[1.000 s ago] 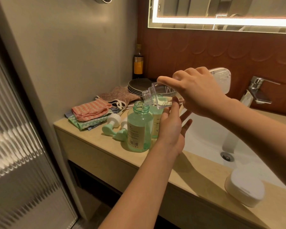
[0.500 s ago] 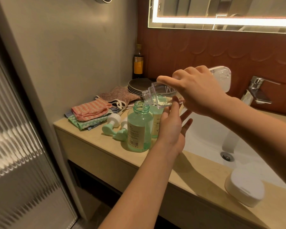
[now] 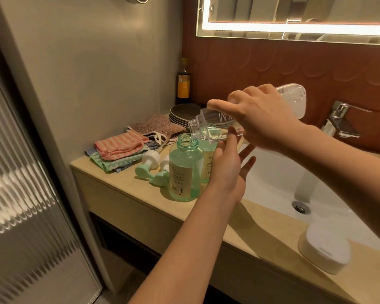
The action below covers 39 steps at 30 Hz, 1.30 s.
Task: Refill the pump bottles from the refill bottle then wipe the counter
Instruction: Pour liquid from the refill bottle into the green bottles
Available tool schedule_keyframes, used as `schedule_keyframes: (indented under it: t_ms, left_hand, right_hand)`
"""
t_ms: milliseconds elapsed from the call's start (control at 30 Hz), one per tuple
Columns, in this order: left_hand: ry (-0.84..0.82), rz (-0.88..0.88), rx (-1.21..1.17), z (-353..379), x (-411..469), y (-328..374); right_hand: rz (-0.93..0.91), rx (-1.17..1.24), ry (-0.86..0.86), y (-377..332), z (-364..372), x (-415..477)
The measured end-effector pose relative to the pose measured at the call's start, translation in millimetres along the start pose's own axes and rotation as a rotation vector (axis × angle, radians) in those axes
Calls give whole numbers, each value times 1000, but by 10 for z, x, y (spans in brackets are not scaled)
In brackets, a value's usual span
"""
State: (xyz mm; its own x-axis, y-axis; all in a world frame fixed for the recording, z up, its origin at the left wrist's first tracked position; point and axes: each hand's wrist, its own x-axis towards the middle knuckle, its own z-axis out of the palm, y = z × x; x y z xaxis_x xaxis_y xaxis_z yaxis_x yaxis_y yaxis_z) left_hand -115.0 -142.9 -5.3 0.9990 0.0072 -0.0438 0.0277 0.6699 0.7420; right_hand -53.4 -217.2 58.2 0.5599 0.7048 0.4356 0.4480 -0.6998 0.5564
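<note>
Refill bottle [image 3: 208, 126] unmoved, tilted over pump bottle [image 3: 184, 170]; right hand [image 3: 259, 119] grip wraps it; left hand [image 3: 226, 167] spread.

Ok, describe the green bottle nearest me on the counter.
The green bottle is round and translucent, with a threaded open neck, no pump, and a pale label bearing a barcode. It stands upright on the beige counter, left of the sink. The clear refill bottle, gripped by the right hand, tilts its mouth just above the neck. Whether the left hand touches it is unclear.

Grey wall [image 3: 97, 73] — lit mirror [image 3: 294, 12] above
</note>
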Motion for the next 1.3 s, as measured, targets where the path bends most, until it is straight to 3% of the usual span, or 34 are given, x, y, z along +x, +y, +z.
schedule_keyframes:
  t_ms: [1300]
  left_hand:
    - [-23,-19,-151,37,-18,112]
  right_hand:
    - [-136,-138,-23,55,-193,173]
